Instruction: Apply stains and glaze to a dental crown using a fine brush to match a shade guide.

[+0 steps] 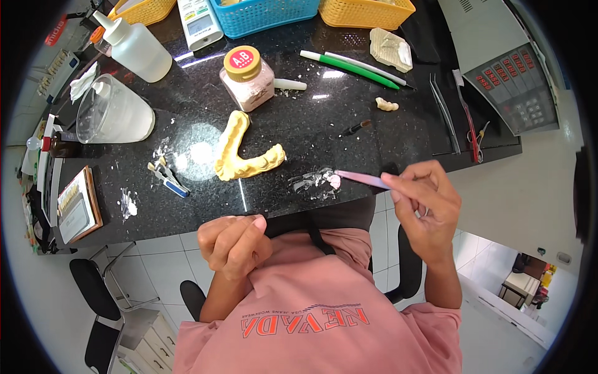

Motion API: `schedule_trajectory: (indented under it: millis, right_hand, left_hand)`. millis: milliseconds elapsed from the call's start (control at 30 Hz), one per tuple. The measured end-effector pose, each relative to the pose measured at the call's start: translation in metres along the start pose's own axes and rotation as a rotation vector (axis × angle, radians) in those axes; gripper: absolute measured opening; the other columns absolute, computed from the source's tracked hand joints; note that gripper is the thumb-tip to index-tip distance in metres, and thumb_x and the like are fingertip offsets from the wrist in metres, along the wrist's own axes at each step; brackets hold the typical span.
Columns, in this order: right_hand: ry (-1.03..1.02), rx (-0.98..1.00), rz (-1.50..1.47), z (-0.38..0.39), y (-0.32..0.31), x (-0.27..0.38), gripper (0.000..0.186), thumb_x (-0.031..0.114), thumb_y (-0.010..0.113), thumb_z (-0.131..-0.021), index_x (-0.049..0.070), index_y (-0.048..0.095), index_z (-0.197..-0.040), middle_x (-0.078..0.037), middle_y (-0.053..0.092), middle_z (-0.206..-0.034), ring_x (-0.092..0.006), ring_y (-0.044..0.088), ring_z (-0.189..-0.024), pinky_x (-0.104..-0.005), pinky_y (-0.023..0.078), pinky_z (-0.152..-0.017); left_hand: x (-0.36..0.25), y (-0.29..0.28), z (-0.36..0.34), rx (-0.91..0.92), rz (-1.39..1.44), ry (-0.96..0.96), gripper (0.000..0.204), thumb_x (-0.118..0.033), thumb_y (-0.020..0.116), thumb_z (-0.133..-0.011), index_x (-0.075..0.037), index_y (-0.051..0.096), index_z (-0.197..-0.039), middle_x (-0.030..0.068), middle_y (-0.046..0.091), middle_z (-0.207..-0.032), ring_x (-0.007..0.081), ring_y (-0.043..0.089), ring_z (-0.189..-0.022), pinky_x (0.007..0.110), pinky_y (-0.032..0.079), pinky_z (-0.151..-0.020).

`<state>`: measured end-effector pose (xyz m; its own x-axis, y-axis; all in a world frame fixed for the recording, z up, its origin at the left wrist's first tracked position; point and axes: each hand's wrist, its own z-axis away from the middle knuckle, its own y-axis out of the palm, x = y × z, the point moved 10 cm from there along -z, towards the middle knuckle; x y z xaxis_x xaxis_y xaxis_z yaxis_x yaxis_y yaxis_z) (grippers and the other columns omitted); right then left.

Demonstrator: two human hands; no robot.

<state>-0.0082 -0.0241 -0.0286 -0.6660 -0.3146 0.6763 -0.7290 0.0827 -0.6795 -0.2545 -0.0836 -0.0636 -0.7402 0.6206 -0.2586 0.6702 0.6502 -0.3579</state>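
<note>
My right hand (427, 202) pinches a slim pink-and-lilac tool (364, 179) between thumb and fingers. Its tip rests at a small dab of pink paste (334, 182) on the black counter, beside a white, powdery smear (308, 181). Whether the tool is a spatula or tweezers I cannot tell. My left hand (235, 246) is closed in a loose fist at the counter's front edge, with nothing showing in it. Just beyond it lies a yellow, V-shaped dental cast (240, 159). A squarish jar of pinkish powder (249, 87) with a gold lid stands behind the cast.
Left: a clear plastic cup (115, 118), a squeeze bottle (140, 53), a blue-handled tool (171, 182). Behind: blue (268, 14) and yellow baskets (367, 15). Right: a green pen (364, 71), a tooth-shaped piece (387, 105), a brush (356, 128), long tweezers (443, 112), a machine with red digits (514, 81).
</note>
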Motion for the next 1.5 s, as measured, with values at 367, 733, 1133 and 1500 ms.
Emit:
schedule_trajectory:
  millis: [367, 733, 1133, 1500]
  right_hand:
    - [0.015, 0.128, -0.024, -0.021, 0.003, -0.006, 0.035, -0.010, 0.069, -0.075, 0.009, 0.078, -0.103, -0.006, 0.060, -0.085, -0.0094, 0.057, -0.063, -0.0235, 0.043, -0.054]
    - [-0.082, -0.021, 0.121, 0.019, 0.002, 0.014, 0.045, -0.014, 0.071, -0.065, 0.010, 0.078, -0.103, -0.006, 0.060, -0.089, -0.0097, 0.052, -0.059, -0.0244, 0.040, -0.050]
    - [-0.203, -0.105, 0.161, 0.038, 0.019, 0.027, 0.045, -0.011, 0.076, -0.066, 0.010, 0.078, -0.105, -0.004, 0.060, -0.089, -0.0085, 0.048, -0.054, -0.0234, 0.037, -0.045]
    - [0.018, -0.210, 0.147, 0.038, -0.001, 0.005, 0.043, -0.014, 0.071, -0.072, 0.008, 0.077, -0.109, -0.007, 0.059, -0.091, -0.0069, 0.049, -0.055, -0.0223, 0.036, -0.047]
  left_hand:
    - [0.001, -0.002, 0.001, -0.021, 0.016, 0.019, 0.028, 0.005, 0.068, -0.074, -0.010, 0.070, -0.097, -0.0005, 0.065, -0.079, 0.0148, 0.054, -0.070, 0.024, 0.044, -0.057]
    - [0.000, -0.001, 0.003, -0.047, 0.023, 0.031, 0.022, 0.008, 0.057, -0.080, -0.008, 0.067, -0.092, 0.0034, 0.062, -0.074, 0.0176, 0.054, -0.068, 0.026, 0.044, -0.059]
    - [-0.001, -0.001, 0.000, -0.053, 0.032, 0.027, 0.021, 0.008, 0.057, -0.080, -0.007, 0.066, -0.091, 0.0037, 0.063, -0.072, 0.0171, 0.054, -0.065, 0.026, 0.044, -0.059]
    - [0.000, -0.001, 0.001, -0.019, 0.012, 0.005, 0.024, 0.009, 0.056, -0.080, -0.009, 0.066, -0.093, 0.0032, 0.064, -0.075, 0.0177, 0.055, -0.069, 0.027, 0.045, -0.062]
